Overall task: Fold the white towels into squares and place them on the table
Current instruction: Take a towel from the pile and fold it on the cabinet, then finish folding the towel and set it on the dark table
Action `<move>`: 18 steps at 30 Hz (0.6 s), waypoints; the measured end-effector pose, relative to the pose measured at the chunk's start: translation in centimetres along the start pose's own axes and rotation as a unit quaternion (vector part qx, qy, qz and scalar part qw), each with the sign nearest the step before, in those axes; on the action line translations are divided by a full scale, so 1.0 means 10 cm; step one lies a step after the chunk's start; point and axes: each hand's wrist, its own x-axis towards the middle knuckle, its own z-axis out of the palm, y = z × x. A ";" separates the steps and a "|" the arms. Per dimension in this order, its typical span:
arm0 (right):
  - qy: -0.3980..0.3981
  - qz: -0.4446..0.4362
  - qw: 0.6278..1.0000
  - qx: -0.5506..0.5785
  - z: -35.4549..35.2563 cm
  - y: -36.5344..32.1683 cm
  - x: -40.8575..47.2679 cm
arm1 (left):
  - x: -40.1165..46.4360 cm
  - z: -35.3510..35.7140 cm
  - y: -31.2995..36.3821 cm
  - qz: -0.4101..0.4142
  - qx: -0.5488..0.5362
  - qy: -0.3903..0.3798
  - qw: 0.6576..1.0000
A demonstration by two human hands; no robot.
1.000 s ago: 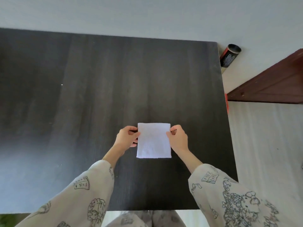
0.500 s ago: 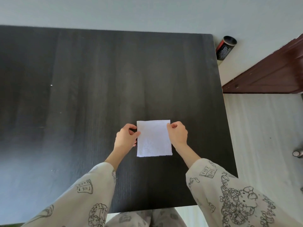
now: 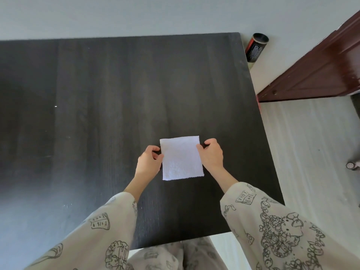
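The towel (image 3: 181,158), folded square, sits on the tabletop (image 3: 116,94) near its right edge. The left hand (image 3: 149,164) and right hand (image 3: 211,155) pinch its sides, each grip apparently closed on cloth. It is soft, light and limp, best held by the edges.

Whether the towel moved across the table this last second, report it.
No. The white towel keeps its gaps to the table's right and near edges; only the camera shifted.
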 end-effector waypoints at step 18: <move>0.045 0.088 0.946 0.308 -2.16 2.20 -1.73 | -1.87 1.59 1.09 0.243 0.102 -0.159 0.951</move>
